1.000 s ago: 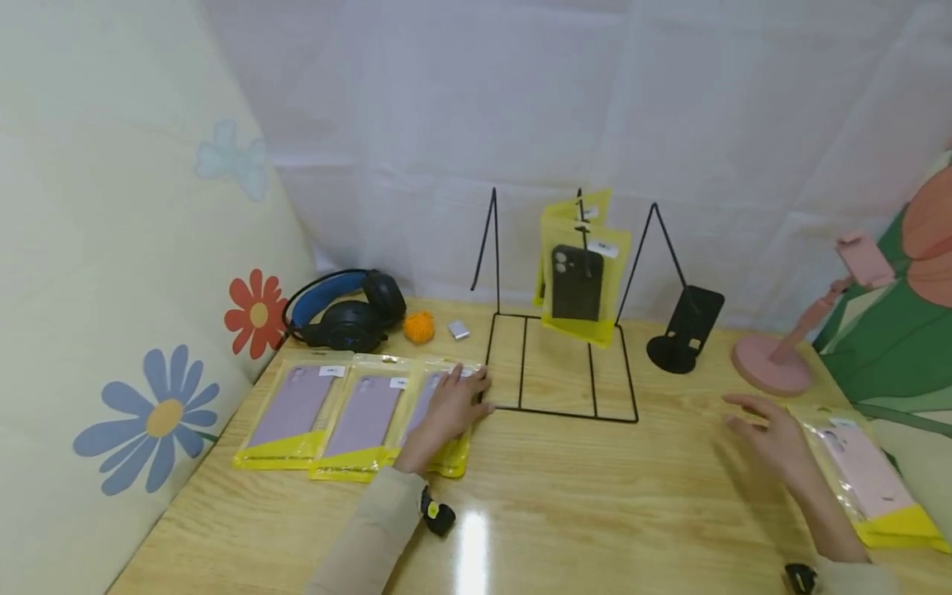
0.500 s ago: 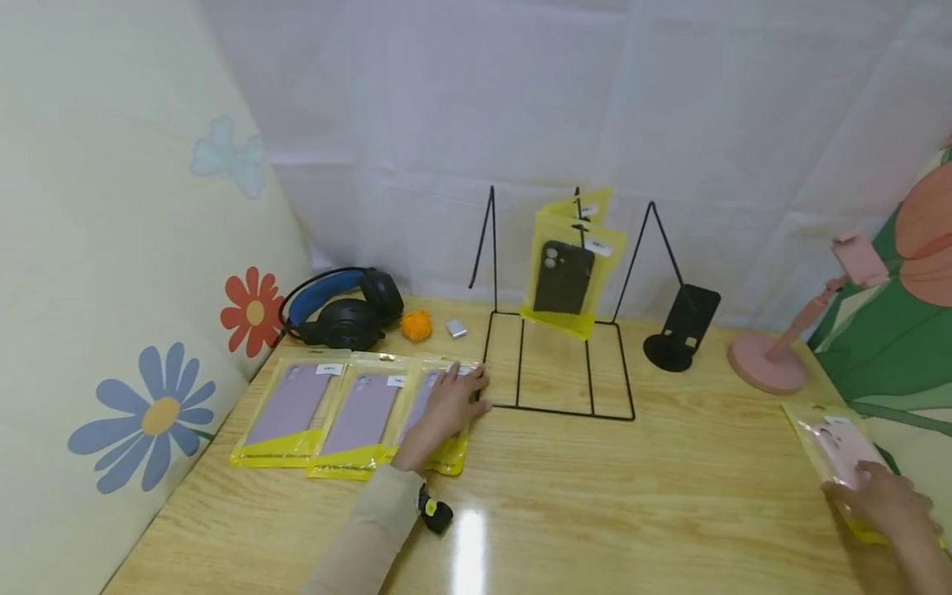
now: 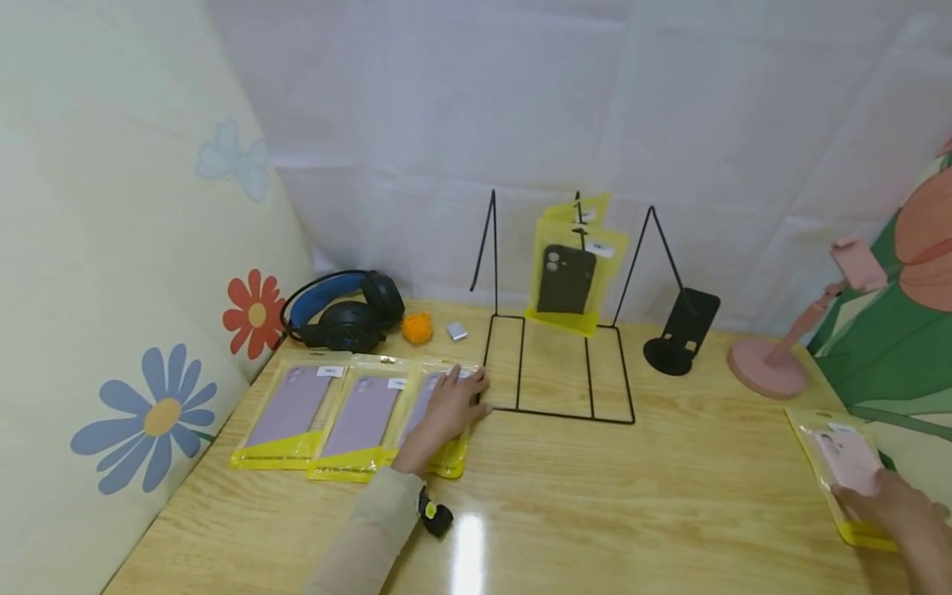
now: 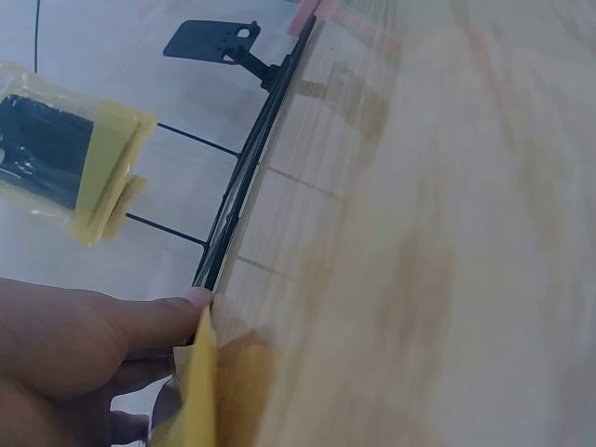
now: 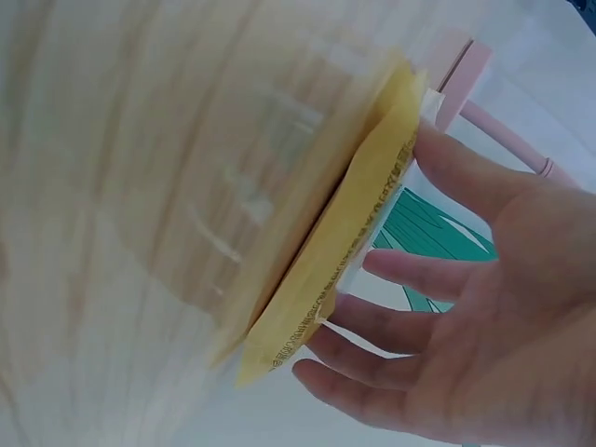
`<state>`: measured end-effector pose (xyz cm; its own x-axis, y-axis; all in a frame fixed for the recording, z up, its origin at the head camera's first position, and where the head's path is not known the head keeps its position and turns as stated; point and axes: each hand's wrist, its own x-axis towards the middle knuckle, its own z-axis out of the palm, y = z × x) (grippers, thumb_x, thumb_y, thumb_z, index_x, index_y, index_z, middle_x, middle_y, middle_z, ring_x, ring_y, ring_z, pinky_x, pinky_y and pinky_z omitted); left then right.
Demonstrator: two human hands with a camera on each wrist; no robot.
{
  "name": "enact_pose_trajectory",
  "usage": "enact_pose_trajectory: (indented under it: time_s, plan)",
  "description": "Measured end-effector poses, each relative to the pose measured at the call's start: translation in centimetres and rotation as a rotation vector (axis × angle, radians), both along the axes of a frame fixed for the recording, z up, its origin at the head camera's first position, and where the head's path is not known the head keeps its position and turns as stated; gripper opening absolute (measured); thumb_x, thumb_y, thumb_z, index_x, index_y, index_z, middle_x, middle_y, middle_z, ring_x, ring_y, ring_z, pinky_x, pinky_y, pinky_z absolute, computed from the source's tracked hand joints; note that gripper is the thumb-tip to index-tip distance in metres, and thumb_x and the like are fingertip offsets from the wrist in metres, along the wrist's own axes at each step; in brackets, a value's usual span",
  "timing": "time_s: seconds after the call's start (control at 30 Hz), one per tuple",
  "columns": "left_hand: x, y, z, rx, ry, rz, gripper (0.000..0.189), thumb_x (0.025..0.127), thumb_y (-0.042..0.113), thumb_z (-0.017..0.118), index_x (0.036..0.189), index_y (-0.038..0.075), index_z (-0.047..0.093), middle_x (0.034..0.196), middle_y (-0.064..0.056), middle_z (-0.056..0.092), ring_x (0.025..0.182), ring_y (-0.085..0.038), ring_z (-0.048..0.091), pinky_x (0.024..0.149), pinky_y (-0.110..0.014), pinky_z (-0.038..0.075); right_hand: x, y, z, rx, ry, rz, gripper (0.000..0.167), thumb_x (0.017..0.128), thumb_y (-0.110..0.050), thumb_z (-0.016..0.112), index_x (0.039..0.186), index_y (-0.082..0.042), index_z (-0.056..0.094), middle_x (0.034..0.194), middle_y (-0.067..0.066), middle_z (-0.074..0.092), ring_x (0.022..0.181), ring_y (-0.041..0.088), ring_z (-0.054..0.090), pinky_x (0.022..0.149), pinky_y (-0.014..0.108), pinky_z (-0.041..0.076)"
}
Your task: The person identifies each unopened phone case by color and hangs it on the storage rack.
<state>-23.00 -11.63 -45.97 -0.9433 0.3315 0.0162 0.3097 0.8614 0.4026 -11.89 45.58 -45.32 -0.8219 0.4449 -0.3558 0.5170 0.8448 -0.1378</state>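
Observation:
My left hand (image 3: 445,415) rests over the rightmost of three yellow-edged phone case packets (image 3: 426,397) with purple cases at the left. In the left wrist view its thumb (image 4: 182,315) reaches the base bar of the black wire rack (image 4: 244,191). At the far right, my right hand (image 3: 896,506) lies across a similar packet with a pale pink phone case (image 3: 846,459). The right wrist view shows the thumb and spread fingers (image 5: 400,270) at this packet (image 5: 349,242), lightly bent. Two packets hang from the rack's middle hook, a black phone case (image 3: 567,279) in the front one.
Headphones (image 3: 348,318), an orange yarn ball (image 3: 417,328) and a small silvery block (image 3: 456,330) sit behind the purple packets. A black phone stand (image 3: 687,326) and a pink phone stand (image 3: 773,364) stand right of the rack. Wooden tabletop (image 3: 640,504) stretches between the hands.
The right hand has moved right and down from the air beside the pink case packet onto it. The hanging packets have swung slightly. The left hand stays put.

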Motion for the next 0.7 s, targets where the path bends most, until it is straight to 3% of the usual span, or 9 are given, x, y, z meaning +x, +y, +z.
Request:
enact_pose_trajectory:
  time_s: [0.13, 0.23, 0.53, 0.7]
  plan:
    - [-0.03, -0.01, 0.01, 0.003, 0.003, -0.002, 0.049, 0.092, 0.025, 0.065, 0.136, 0.005, 0.055, 0.148, -0.010, 0.042, 0.139, -0.046, 0.025, 0.114, -0.055, 0.017, 0.10, -0.54, 0.09, 0.011, 0.023, -0.051, 0.079, 0.087, -0.036, 0.060, 0.125, 0.023, 0.025, 0.126, 0.045, 0.033, 0.109, 0.057, 0.039, 0.097, 0.062, 0.030]
    - [-0.06, -0.01, 0.01, 0.003, 0.008, -0.002, 0.049, 0.092, 0.025, 0.066, 0.136, 0.005, 0.055, 0.148, -0.010, 0.042, 0.139, -0.046, 0.025, 0.114, -0.055, 0.017, 0.26, -0.67, 0.27, -0.014, 0.070, -0.036, 0.084, 0.084, -0.037, 0.064, 0.127, 0.022, 0.022, 0.121, 0.045, 0.032, 0.106, 0.060, 0.034, 0.093, 0.064, 0.033]
    - [0.00, 0.04, -0.03, 0.002, 0.005, -0.001, 0.049, 0.092, 0.025, 0.066, 0.136, 0.005, 0.055, 0.148, -0.011, 0.042, 0.139, -0.046, 0.025, 0.114, -0.054, 0.016, 0.61, -0.79, 0.26, -0.096, 0.113, -0.010, 0.112, 0.080, -0.050, 0.071, 0.144, 0.012, 0.004, 0.136, 0.047, 0.015, 0.111, 0.069, 0.021, 0.096, 0.073, 0.016]
    - [-0.08, 0.02, -0.02, 0.000, 0.004, 0.002, 0.049, 0.092, 0.025, 0.065, 0.136, 0.006, 0.055, 0.148, -0.010, 0.042, 0.139, -0.046, 0.024, 0.114, -0.055, 0.016, 0.65, -1.07, 0.73, -0.065, 0.261, 0.096, 0.093, 0.083, -0.033, 0.071, 0.142, 0.013, 0.016, 0.132, 0.047, 0.024, 0.107, 0.068, 0.029, 0.093, 0.073, 0.025]
